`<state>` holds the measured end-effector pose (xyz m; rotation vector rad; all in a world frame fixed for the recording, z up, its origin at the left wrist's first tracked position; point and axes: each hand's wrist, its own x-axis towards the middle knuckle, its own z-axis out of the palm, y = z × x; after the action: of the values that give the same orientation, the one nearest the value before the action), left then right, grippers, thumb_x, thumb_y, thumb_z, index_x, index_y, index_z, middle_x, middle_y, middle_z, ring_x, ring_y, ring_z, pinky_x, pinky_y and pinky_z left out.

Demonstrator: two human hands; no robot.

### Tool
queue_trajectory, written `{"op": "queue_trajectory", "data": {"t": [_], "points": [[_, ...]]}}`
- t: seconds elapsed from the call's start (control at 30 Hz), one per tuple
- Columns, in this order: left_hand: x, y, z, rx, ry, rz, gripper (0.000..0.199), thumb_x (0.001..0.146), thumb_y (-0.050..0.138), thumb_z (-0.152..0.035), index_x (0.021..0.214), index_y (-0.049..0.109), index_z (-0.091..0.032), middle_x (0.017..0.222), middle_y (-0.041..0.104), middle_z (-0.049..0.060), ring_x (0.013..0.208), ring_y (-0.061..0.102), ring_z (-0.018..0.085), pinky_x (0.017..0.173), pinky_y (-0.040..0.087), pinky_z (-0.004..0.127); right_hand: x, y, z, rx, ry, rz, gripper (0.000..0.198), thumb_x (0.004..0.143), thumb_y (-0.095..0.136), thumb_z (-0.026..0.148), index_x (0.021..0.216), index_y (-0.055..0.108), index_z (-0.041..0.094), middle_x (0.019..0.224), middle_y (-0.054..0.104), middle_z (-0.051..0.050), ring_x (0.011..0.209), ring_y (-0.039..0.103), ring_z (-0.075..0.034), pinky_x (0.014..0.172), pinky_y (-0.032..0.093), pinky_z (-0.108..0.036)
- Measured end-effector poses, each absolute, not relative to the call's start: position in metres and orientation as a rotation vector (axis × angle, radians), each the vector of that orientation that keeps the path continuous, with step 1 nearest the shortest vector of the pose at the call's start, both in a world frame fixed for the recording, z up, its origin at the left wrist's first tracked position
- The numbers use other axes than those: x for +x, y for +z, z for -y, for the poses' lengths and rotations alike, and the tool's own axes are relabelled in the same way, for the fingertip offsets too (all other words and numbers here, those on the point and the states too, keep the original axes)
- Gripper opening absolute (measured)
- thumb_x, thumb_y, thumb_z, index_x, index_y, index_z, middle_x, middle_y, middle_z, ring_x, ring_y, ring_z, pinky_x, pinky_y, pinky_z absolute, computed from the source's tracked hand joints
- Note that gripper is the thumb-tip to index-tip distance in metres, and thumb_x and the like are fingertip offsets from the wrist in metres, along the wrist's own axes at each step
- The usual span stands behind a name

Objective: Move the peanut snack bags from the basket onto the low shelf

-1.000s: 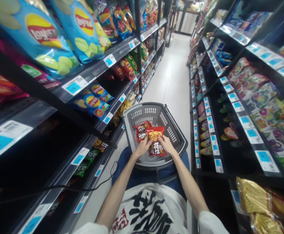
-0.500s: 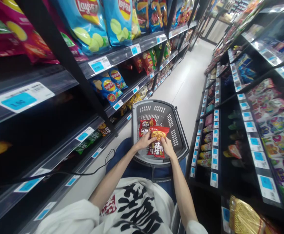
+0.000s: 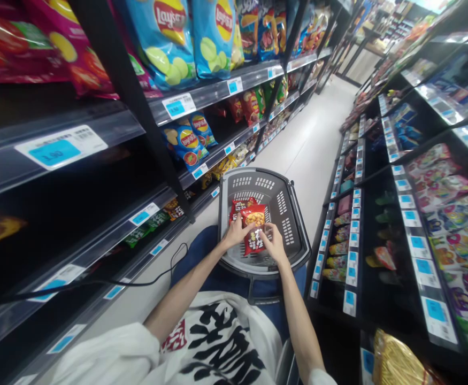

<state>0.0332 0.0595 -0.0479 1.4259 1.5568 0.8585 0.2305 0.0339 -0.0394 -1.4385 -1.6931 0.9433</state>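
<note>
A red bag of peanuts (image 3: 254,214), with yellow nuts pictured above white lettering, is upright over the inside of a grey shopping basket (image 3: 293,259). My left hand (image 3: 236,233) grips its left edge, thumb across the front. On the opposite edge my right hand (image 3: 274,245) has its thumb against the front and its fingers curled beside the bag. Behind it, another red snack bag (image 3: 237,205) lies in the basket, partly hidden by my left hand and the held bag.
Shelves on the left carry blue chip bags (image 3: 157,43) and price tags (image 3: 63,147). On the right, shelves hold colourful snack packs (image 3: 454,224). A black cable (image 3: 137,283) runs at lower left. Between the shelves stretches a pale floor aisle (image 3: 309,128).
The held bag has shifted slightly left and turned more upright. My right hand has moved from its upper part down to its right edge. The view has shifted slightly.
</note>
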Motion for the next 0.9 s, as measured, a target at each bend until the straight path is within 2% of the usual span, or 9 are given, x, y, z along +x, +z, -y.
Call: {"op": "queue_trajectory", "data": {"t": [0.1,0.2,0.27,0.33,0.4,0.5,0.57,0.73,0.9], "points": [[0.031,-0.048,-0.057,1.406,0.913,-1.592,0.065,0.084,0.073,-0.053,0.129,0.050,-0.012,0.113,0.070,0.018,0.111,0.068,0.034,0.097,0.052,0.043,0.218,-0.038,-0.030,-1.477,0.885,1.852,0.069,0.084,0.072,0.056,0.138,0.052,0.018,0.138,0.058,-0.016,0.119,0.061,-0.029,0.102,0.050,-0.043],[0.028,-0.045,-0.053,1.460,1.040,-1.330,0.051,0.086,0.069,-0.056,0.114,0.055,-0.016,0.098,0.071,0.010,0.087,0.070,0.024,0.083,0.055,0.035,0.206,-0.038,-0.028,-1.429,1.012,1.825,0.089,0.073,0.082,0.055,0.144,0.045,0.017,0.139,0.058,-0.017,0.123,0.060,-0.031,0.109,0.046,-0.046],[0.027,-0.041,-0.050,1.476,1.068,-1.077,0.045,0.092,0.062,-0.055,0.114,0.058,-0.016,0.093,0.068,0.007,0.080,0.067,0.019,0.077,0.055,0.031,0.205,-0.038,-0.030,-1.347,1.152,1.668,0.086,0.071,0.083,0.052,0.141,0.046,0.017,0.135,0.061,-0.016,0.119,0.063,-0.030,0.108,0.048,-0.045],[0.026,-0.036,-0.048,1.476,1.056,-0.913,0.045,0.095,0.057,-0.052,0.121,0.060,-0.015,0.097,0.068,0.008,0.086,0.067,0.018,0.075,0.056,0.029,0.212,-0.036,-0.032,-1.282,1.309,1.386,0.078,0.073,0.079,0.052,0.135,0.049,0.016,0.135,0.061,-0.017,0.118,0.064,-0.030,0.107,0.049,-0.046],[0.026,-0.032,-0.046,1.513,1.066,-0.850,0.045,0.096,0.059,-0.048,0.128,0.062,-0.016,0.112,0.067,0.011,0.102,0.067,0.021,0.083,0.058,0.031,0.222,-0.032,-0.034,-1.216,1.477,1.071,0.073,0.075,0.072,0.059,0.131,0.053,0.016,0.135,0.061,-0.018,0.116,0.066,-0.033,0.102,0.053,-0.049],[0.027,-0.031,-0.045,1.643,1.109,-0.798,0.053,0.090,0.069,-0.046,0.134,0.061,-0.019,0.139,0.057,0.015,0.127,0.057,0.027,0.098,0.055,0.037,0.237,-0.025,-0.033,-0.991,1.663,0.705,0.070,0.081,0.058,0.069,0.127,0.059,0.018,0.134,0.063,-0.015,0.117,0.066,-0.033,0.097,0.056,-0.051],[0.028,-0.035,-0.044,1.719,1.052,-0.743,0.059,0.088,0.072,-0.046,0.139,0.058,-0.020,0.147,0.051,0.015,0.132,0.053,0.028,0.099,0.055,0.039,0.240,-0.020,-0.032,-0.840,1.748,0.541,0.066,0.081,0.058,0.070,0.122,0.063,0.018,0.129,0.066,-0.013,0.119,0.065,-0.032,0.099,0.056,-0.050],[0.032,-0.049,-0.041,1.719,0.831,-0.816,0.066,0.089,0.068,-0.049,0.144,0.050,-0.015,0.131,0.063,0.016,0.107,0.066,0.024,0.087,0.057,0.036,0.235,-0.019,-0.029,-0.872,1.778,0.318,0.047,0.071,0.075,0.052,0.105,0.069,0.020,0.108,0.074,-0.009,0.119,0.066,-0.031,0.102,0.056,-0.048],[0.031,-0.044,-0.038,1.706,0.688,-0.859,0.062,0.089,0.066,-0.053,0.134,0.055,-0.012,0.116,0.071,0.013,0.094,0.070,0.022,0.083,0.054,0.032,0.233,-0.018,-0.028,-0.897,1.864,0.352,0.050,0.072,0.074,0.057,0.104,0.069,0.019,0.107,0.074,-0.011,0.119,0.065,-0.033,0.102,0.055,-0.050]]}}
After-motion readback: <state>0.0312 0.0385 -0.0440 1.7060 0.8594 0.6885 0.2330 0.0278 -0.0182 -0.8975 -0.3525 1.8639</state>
